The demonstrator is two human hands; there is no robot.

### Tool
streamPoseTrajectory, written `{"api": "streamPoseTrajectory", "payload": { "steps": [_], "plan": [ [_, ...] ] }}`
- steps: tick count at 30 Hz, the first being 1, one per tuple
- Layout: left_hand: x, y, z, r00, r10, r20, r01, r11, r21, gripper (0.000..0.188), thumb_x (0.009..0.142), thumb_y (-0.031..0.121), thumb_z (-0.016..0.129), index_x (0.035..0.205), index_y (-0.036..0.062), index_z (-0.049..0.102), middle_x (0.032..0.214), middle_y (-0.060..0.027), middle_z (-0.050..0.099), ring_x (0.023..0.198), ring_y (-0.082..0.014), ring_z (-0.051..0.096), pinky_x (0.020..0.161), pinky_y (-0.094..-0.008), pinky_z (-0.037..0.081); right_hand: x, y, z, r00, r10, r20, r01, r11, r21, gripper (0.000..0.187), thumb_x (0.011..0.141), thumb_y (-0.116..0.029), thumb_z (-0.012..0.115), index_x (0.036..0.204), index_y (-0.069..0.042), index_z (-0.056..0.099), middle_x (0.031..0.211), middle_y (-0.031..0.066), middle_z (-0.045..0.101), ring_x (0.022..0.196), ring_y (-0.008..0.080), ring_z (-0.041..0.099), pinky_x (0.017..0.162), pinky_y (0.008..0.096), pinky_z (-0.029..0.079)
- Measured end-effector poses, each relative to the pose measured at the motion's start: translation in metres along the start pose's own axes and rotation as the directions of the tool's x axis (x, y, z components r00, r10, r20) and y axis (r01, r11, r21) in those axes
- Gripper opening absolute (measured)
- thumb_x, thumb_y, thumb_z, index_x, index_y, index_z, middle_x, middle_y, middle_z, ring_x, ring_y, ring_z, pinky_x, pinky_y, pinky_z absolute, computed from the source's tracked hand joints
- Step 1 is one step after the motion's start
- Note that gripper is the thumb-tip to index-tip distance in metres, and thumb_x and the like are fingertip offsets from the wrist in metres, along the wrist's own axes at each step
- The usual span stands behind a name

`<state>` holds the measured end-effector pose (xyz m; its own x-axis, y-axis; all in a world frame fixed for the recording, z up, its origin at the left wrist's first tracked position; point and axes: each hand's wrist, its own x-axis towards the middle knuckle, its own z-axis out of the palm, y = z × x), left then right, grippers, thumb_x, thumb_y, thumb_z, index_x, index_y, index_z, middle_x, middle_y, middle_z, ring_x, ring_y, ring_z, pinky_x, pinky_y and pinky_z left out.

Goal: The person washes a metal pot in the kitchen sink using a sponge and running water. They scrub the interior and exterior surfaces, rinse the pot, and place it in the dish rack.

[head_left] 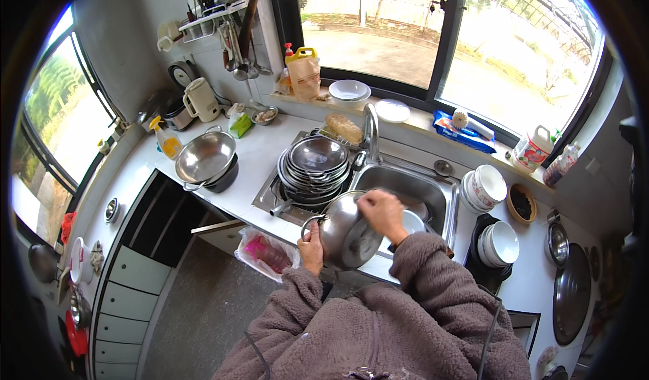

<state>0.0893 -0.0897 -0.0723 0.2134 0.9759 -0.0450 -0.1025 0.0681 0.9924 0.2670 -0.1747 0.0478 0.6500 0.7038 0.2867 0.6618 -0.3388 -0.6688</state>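
Observation:
A stainless-steel two-handled wok (345, 235) is tilted up in front of me at the sink's front edge, its rounded outside showing. My left hand (311, 250) grips it by the loop handle on its left side. My right hand (382, 214) presses on the wok's upper right side with curled fingers; whatever is in them is hidden. Behind the wok lies the steel sink (451, 211), with a white bowl (412, 221) partly covered by my right wrist. A tall stack of metal pans and lids (314, 174) stands on the drainboard left of the basin.
The faucet (371, 133) rises behind the sink. Stacked white bowls (489, 183) and more bowls (501, 243) stand to the right. On the left counter are a steel wok (205, 156), a spray bottle (164, 139) and a kettle (201, 99). A lined trash bin (292, 255) sits below.

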Motion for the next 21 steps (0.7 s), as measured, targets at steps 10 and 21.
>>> {"api": "streamPoseTrajectory", "payload": {
  "steps": [10,21],
  "plan": [
    [-0.006,0.017,0.01,0.978,0.136,0.157,-0.146,0.988,0.058,0.052,0.098,0.041,0.062,0.071,-0.0039,0.064,0.063,0.0051,0.05,0.063,-0.0071,0.039,0.055,-0.0296,0.036,-0.006,-0.006,-0.022,0.954,-0.274,0.118,0.281,0.958,-0.049,0.017,0.08,-0.03,0.074,0.08,-0.013,0.075,0.076,0.0062,0.068,0.072,0.0304,0.067,0.066,0.0393,0.052],
    [0.003,-0.003,0.002,0.997,0.053,0.052,-0.058,0.993,0.099,0.062,0.097,0.047,0.062,0.058,-0.0007,0.055,0.055,0.0058,0.043,0.057,-0.0081,0.034,0.05,-0.0317,0.029,-0.02,0.005,0.001,0.987,-0.121,-0.103,0.137,0.977,0.165,0.026,0.082,-0.035,0.071,0.08,-0.009,0.074,0.079,0.01,0.07,0.076,0.0324,0.068,0.067,0.042,0.052]
  ]
}}
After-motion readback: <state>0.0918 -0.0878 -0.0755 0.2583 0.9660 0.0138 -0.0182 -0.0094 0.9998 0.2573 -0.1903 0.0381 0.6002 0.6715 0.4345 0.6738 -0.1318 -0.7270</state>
